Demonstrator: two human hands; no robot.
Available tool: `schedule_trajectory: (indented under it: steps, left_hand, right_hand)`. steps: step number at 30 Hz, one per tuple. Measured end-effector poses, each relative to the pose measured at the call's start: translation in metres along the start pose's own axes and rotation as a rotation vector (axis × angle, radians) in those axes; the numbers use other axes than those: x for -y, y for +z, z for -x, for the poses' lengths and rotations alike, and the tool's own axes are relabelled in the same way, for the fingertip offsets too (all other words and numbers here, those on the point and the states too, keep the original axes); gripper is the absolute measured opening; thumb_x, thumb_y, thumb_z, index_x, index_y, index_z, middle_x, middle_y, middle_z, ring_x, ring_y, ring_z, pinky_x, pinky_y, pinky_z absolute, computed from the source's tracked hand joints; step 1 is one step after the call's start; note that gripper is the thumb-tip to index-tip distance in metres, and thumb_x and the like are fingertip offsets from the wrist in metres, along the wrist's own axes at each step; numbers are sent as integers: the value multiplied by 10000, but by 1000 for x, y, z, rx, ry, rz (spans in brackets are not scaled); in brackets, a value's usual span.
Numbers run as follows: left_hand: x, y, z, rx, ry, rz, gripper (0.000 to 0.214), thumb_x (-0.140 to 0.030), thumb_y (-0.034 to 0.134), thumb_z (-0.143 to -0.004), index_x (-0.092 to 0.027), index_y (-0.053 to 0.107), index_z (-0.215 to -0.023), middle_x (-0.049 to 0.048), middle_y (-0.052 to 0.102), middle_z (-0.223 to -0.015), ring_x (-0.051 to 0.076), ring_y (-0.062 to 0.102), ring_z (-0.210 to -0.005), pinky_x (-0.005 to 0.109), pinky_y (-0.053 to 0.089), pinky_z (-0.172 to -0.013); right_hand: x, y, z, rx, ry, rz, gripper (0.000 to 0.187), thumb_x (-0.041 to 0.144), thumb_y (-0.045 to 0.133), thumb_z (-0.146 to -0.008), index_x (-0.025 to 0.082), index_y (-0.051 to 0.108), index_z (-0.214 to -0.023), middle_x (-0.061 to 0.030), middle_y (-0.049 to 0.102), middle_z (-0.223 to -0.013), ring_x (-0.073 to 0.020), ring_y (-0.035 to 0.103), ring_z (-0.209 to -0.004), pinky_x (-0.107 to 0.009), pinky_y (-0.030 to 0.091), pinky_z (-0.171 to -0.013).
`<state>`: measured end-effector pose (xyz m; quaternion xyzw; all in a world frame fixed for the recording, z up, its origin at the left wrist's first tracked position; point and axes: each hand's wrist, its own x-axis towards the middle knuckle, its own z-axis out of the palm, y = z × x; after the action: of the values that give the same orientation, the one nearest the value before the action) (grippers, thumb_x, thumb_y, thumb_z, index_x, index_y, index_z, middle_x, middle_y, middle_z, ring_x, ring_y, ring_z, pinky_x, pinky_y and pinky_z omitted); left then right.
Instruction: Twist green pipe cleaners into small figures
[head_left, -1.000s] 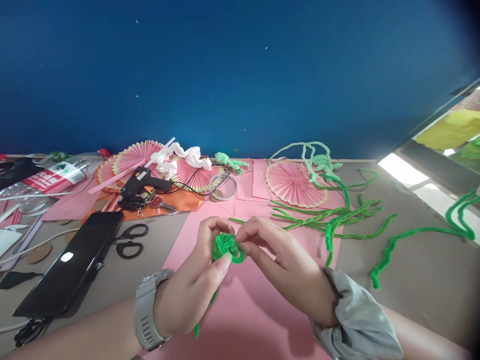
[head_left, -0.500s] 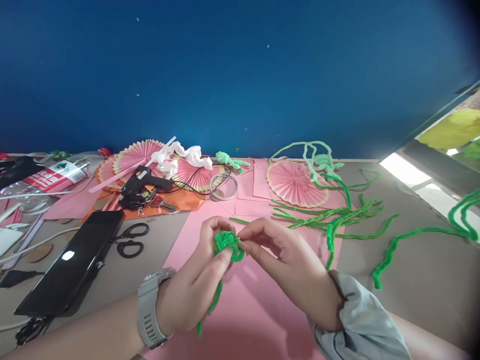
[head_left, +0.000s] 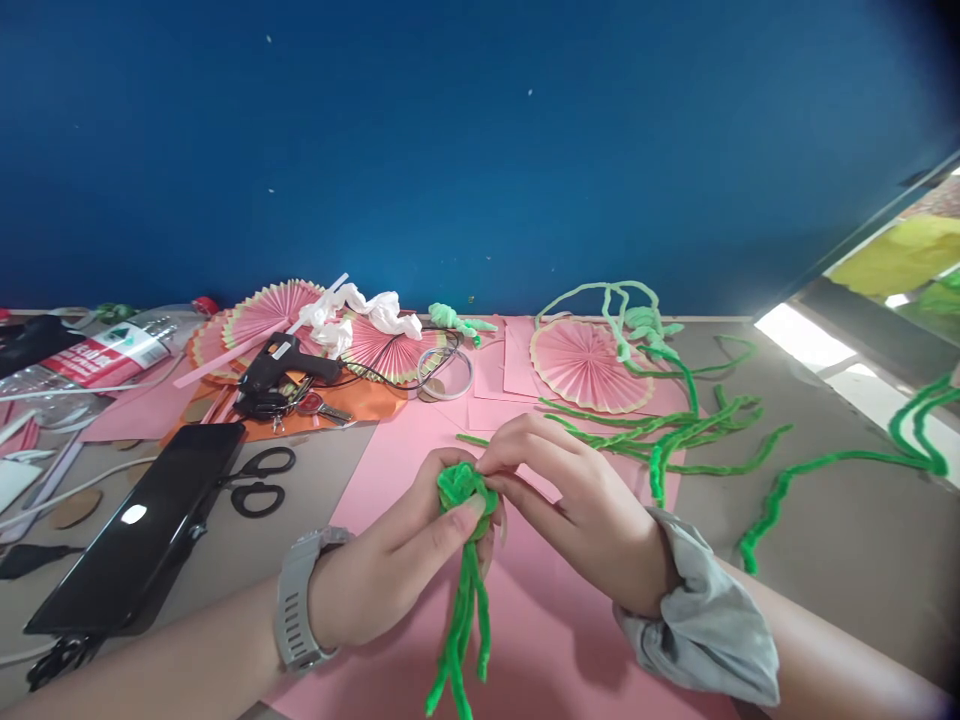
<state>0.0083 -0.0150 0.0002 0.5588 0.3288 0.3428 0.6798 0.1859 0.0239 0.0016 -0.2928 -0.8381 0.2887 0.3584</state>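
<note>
A green pipe-cleaner flower (head_left: 459, 486), its head coiled and several fuzzy stems dangling below, is gripped in my left hand (head_left: 409, 550), thumb across its front. My right hand (head_left: 559, 505) is at the flower's upper right edge, thumb and forefinger pinched together there; whether a strand lies between the fingertips is too small to tell. Both hands are above a pink paper sheet (head_left: 547, 650). Loose green pipe cleaners (head_left: 675, 435) are spread behind my right hand.
To the left lie a black phone (head_left: 150, 520), scissors (head_left: 259, 485), a glue gun (head_left: 285, 365), keys (head_left: 322, 408) and a plastic bottle (head_left: 105, 355). Pleated pink paper fans (head_left: 592, 365) rest along the blue wall (head_left: 480, 150). More pipe cleaners (head_left: 832, 465) are at right.
The flower has turned in my left hand, so its stems now hang toward me in plain view. My right fingers remain at its edge, slightly higher.
</note>
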Motion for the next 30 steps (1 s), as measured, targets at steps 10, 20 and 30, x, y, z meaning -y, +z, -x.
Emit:
schedule_trajectory:
  steps: [10, 20, 30]
  left_hand:
    - [1, 3, 1, -218, -95, 1, 128, -275, 309, -908, -247, 369, -1018, -18, 449, -770, 115, 452, -651, 261, 396, -616]
    - [-4, 7, -1, -302, -34, -290, 265, -316, 275, -921, -215, 469, -1070, 16, 527, -815, 129, 482, -720, 260, 409, -708]
    - [1, 13, -1, -269, -10, -203, 318, -332, 256, -919, -213, 465, -1127, 10, 475, -749, 130, 401, -625, 253, 380, -621]
  right_hand:
    - [3, 14, 1, -7, 276, -302, 74, 167, 446, -870, 196, 496, -823, -4, 519, -790, -111, 521, -724, -238, 457, -655]
    - [0, 16, 1, -105, 285, -305, 72, 144, 456, -853, 188, 499, -816, -2, 524, -790, -110, 521, -718, -247, 464, -670]
    - [4, 18, 8, -167, 79, -22, 137, 104, 445, -847, 202, 538, -866, -41, 555, -838, -155, 536, -813, -298, 456, -717]
